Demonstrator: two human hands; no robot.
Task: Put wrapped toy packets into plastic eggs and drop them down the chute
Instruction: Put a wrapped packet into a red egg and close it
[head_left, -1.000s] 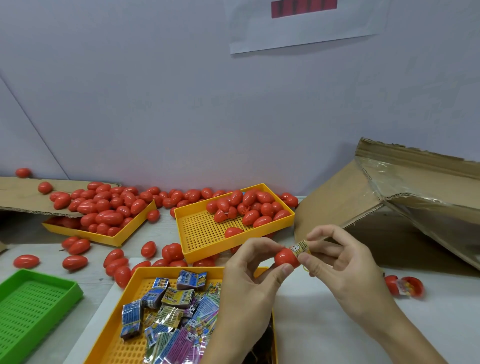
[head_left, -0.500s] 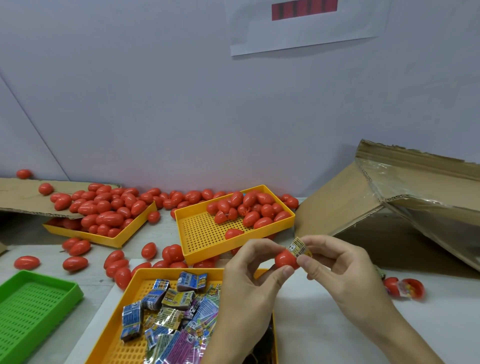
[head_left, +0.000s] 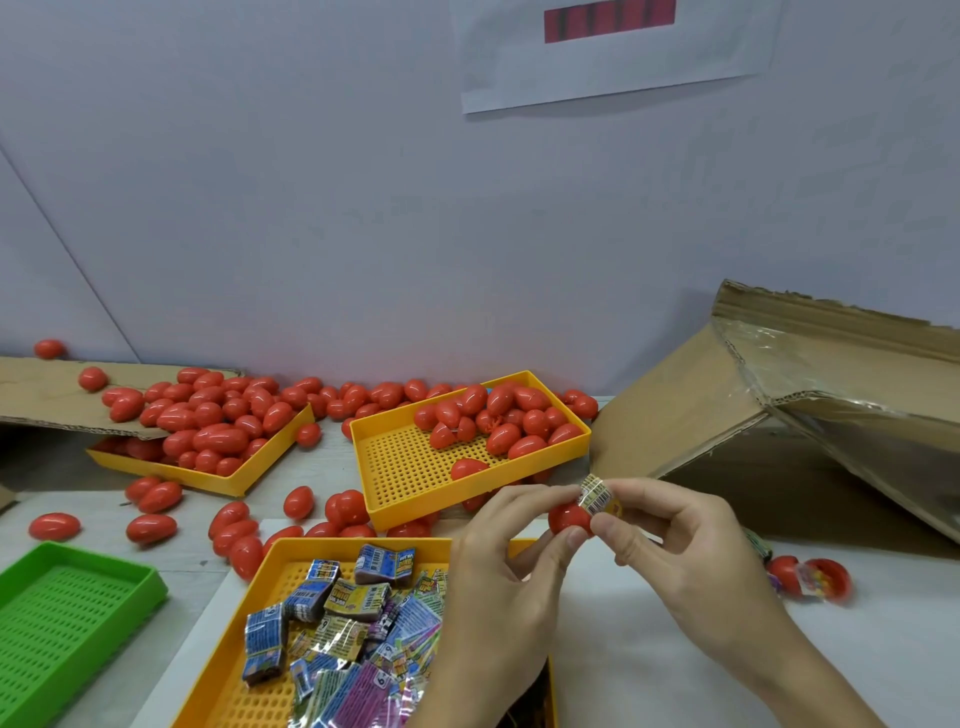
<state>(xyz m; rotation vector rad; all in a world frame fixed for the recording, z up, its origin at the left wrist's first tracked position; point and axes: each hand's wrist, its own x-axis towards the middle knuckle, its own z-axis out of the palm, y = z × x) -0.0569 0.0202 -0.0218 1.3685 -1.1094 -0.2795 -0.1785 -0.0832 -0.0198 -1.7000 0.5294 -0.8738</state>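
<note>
The left hand (head_left: 511, 551) pinches a red egg half (head_left: 569, 518) between its thumb and fingertips, with the open side turned to the right. The right hand (head_left: 685, 551) pinches a folded toy packet (head_left: 597, 496) at the mouth of that half, with its fingers curled tight on the wrapper. The packet sticks out a little, so it looks like it is not all the way in yet. Holding the shell firm with one hand probably lets the other hand push without the shell slipping.

Both hands are up in the air, over the white table (head_left: 623, 623) and just right of the near yellow tray (head_left: 270, 566) — the one full of more wrapped packets (head_left: 353, 618), close for quick grabbing. Behind it, a tilted yellow tray (head_left: 582, 431) holds red eggs (head_left: 511, 415), and more eggs fill a tray on the left (head_left: 239, 480) and spill on the table.

The cardboard chute (head_left: 831, 395) opens to the right of the hands, close by. The way there looks free. An open egg with a packet inside (head_left: 815, 578) lies on the table by the right wrist — a low swing could bump it. A green tray (head_left: 130, 577) sits at the far left, well out of the way.
</note>
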